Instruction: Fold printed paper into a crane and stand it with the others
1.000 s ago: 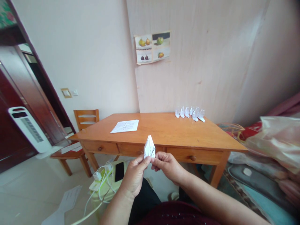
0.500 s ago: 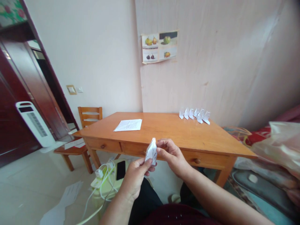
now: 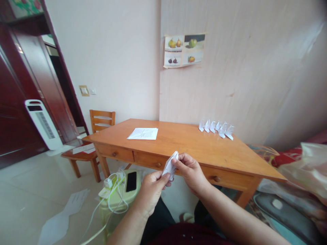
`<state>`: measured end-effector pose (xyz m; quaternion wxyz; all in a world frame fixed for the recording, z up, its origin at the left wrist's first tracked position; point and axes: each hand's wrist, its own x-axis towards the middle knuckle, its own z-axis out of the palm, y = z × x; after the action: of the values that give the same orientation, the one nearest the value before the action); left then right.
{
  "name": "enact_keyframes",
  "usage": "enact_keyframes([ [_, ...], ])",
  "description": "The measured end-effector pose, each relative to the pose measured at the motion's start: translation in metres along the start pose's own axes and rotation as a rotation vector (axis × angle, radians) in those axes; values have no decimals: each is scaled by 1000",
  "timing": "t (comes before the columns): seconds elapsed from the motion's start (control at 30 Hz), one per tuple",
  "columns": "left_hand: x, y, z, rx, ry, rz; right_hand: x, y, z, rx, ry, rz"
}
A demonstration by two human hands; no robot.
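A small piece of folded paper (image 3: 169,165), white with print on it, is held up in front of the table's near edge. My left hand (image 3: 155,183) is closed on its lower end, thumb on the near side and fingers behind. The thumb and fingers of my right hand (image 3: 189,169) pinch its upper right edge. Several folded white paper shapes (image 3: 213,127) stand in a cluster at the table's back right. A stack of printed sheets (image 3: 143,133) lies at the table's left.
The wooden table (image 3: 178,136) has drawers along its front. A green stool-like box (image 3: 135,194) at lower left carries a black phone (image 3: 131,181) and tangled white cables (image 3: 119,194). A wooden chair (image 3: 102,119) stands left; loose sheets (image 3: 55,224) lie on the floor. Plastic bags (image 3: 311,166) crowd the right.
My right hand has closed in on the folded paper and now pinches its upper edge. The paper tilts further right. The camera view has shifted slightly left.
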<state>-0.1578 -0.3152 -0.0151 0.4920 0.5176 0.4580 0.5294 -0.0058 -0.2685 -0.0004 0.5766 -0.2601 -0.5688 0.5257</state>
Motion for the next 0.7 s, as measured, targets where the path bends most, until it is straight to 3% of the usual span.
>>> enact_keyframes([
  [0.43,2,-7,-4,-8,21,30,-1,1,9,69,94,-59],
  [0.6,3,-7,2,-95,23,20,-11,7,17,127,-108,187],
  [0.7,2,-5,8,-114,61,22,-15,14,21,222,-143,284],
])
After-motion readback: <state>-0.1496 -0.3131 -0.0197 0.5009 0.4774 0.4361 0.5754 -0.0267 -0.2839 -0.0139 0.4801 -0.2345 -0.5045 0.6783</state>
